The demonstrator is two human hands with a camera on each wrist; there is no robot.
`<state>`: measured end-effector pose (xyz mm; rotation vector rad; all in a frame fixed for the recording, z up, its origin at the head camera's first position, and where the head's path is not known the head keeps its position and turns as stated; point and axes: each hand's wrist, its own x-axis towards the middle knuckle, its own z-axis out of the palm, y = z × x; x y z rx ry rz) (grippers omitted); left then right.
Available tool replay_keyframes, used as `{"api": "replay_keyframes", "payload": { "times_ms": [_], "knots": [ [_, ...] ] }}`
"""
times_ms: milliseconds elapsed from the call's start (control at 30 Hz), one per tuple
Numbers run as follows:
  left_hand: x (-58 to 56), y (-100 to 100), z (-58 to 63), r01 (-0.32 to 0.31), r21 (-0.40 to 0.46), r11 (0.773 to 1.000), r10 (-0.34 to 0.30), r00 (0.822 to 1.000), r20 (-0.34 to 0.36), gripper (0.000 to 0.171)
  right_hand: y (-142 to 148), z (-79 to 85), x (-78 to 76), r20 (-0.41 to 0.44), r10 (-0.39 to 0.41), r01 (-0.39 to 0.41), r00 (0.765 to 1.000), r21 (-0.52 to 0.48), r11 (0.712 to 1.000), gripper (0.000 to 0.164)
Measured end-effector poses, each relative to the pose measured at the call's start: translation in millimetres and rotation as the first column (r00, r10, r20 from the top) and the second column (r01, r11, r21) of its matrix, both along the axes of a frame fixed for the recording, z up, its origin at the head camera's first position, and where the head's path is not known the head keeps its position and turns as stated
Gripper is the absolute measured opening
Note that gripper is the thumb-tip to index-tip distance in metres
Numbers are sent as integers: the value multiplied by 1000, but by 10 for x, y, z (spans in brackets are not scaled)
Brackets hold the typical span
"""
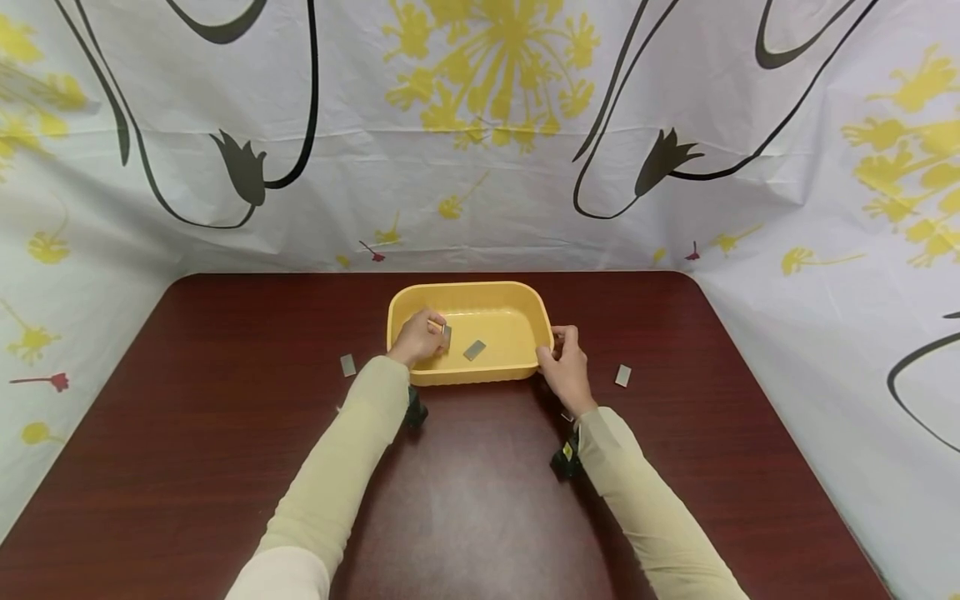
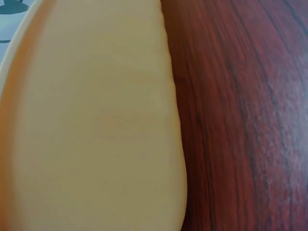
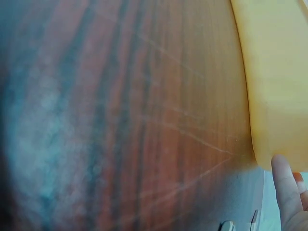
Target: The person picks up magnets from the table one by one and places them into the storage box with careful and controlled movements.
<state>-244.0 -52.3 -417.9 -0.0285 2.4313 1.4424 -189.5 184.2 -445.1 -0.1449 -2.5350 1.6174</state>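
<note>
A yellow plastic basin (image 1: 491, 375) stands near the back of the table. My left hand (image 1: 422, 337) reaches over its left front rim and pinches a small flat grey rectangular piece (image 1: 447, 336) inside it. Another grey piece (image 1: 475, 350) lies on the basin floor, to the right of that hand. At the right front corner my right hand (image 1: 567, 371) grips the basin wall, the thumb in front and the fingers round the side. In the right wrist view one finger (image 3: 285, 187) presses the basin's corner (image 3: 274, 120). The left wrist view is mostly filled by the basin's outer wall (image 2: 101, 115).
One grey piece (image 1: 348, 365) lies on the table left of the basin, another grey piece (image 1: 623, 376) right of it. The dark red wooden table (image 1: 465, 500) ends at the back against a patterned cloth (image 1: 480, 200). Black wrist cameras (image 1: 566, 460) hang under the forearms.
</note>
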Motion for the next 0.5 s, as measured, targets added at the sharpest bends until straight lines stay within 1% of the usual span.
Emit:
{"api": "replay_keyframes", "payload": {
  "times_ms": [133,300,500],
  "knots": [
    [-13,5,-9,15,-32,999,-15,1000,1,28,-1,-1,3,2,-4,4,1000,-9,1000,36],
    [-12,12,-13,23,-25,999,-22,1000,15,28,2,-14,1,12,-2,2,1000,-5,1000,36],
    [-7,12,-17,32,-26,999,-32,999,10,24,5,-24,-7,-2,-7,7,1000,1,1000,36]
  ]
}}
